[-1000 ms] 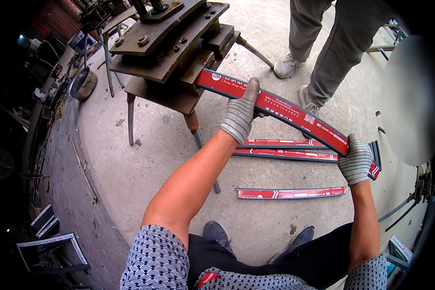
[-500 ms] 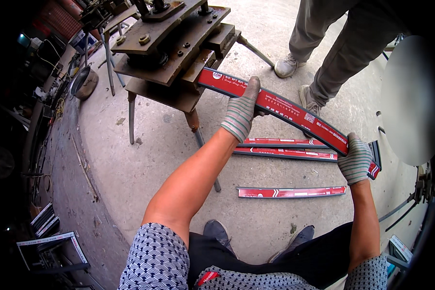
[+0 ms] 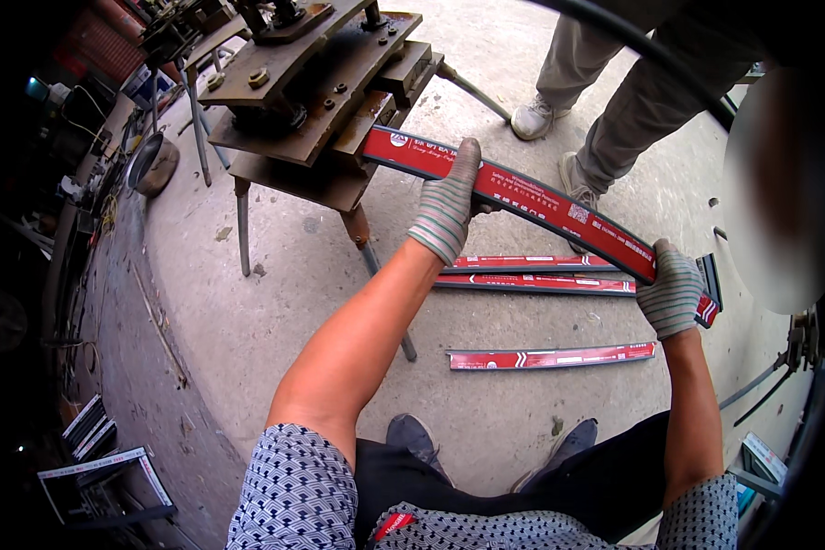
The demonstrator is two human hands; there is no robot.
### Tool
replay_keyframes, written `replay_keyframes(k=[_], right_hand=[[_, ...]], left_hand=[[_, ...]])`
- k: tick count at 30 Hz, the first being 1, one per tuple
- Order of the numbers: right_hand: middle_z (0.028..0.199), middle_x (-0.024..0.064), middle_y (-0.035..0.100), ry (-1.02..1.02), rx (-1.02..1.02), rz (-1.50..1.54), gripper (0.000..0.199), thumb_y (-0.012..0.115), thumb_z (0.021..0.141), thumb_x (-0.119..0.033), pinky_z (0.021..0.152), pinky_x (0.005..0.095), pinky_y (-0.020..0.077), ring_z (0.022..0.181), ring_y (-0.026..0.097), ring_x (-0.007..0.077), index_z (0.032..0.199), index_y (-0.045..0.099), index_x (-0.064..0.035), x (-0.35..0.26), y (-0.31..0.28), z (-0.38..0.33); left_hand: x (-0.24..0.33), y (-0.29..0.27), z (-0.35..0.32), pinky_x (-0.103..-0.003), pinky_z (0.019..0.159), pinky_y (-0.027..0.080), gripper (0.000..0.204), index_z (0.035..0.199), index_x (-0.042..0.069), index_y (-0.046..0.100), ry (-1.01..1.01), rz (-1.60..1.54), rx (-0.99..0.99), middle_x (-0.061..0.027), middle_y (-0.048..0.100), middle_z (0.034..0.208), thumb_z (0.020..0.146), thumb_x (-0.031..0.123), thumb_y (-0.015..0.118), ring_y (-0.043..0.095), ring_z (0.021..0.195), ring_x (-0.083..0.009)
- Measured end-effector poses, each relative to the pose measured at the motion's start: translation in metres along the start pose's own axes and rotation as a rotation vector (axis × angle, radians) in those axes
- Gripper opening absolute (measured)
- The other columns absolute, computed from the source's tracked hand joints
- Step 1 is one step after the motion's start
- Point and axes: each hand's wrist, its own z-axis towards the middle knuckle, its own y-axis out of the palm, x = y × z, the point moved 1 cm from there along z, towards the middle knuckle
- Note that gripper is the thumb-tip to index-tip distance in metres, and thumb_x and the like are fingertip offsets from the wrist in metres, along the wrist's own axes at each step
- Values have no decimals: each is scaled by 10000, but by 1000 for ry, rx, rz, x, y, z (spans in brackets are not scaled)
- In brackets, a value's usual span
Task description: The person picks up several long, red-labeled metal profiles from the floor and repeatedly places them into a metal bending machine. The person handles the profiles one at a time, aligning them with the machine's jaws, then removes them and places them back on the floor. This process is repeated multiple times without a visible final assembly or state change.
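Observation:
A long metal profile (image 3: 522, 192) with red printed film and dark edges slants across the middle, its far left end at the rusty steel press (image 3: 339, 115). Whether that end sits inside the press or only against it, I cannot tell. My left hand (image 3: 449, 202), in a grey striped glove, is closed around the profile left of its middle, thumb on top. Wrapped round the near right end is my right hand (image 3: 671, 291), gloved alike. Beneath, two more red-filmed profiles (image 3: 541, 282) lie on the floor, and a shorter-looking one (image 3: 550, 357) lies closer to me.
Another person's legs (image 3: 596, 119) stand beyond the profile. The press rests on splayed metal legs (image 3: 243, 229). At left are a metal pan (image 3: 153, 165) and a white-edged frame (image 3: 101, 467). A dark curved bar or cable (image 3: 642, 46) crosses the upper right.
Both hands and the profile sit slightly further left in view, as does the press. A dark curved bar or cable has come into view at the upper right. Both grips stay the same.

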Motion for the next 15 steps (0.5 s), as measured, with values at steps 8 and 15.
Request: replay_keyframes(k=[8,15], right_hand=[[779,182,619,21,-22,-1,274,782,725,-137,662,460,494,724,623,405,906,593,-58,0,-3,2],[747,173,616,-23,-2,-16,250,767,746,-170,649,481,489,711,631,397,883,585,-66,7,-7,0]], left_hand=[[-2,2,-1,-265,443,512,387,914,90,600,7,-42,-27,-56,646,684,941,465,692,622,511,-153],[-4,8,-2,-268,454,518,383,912,102,588,-6,-69,16,-42,634,692,949,473,678,620,529,-145]])
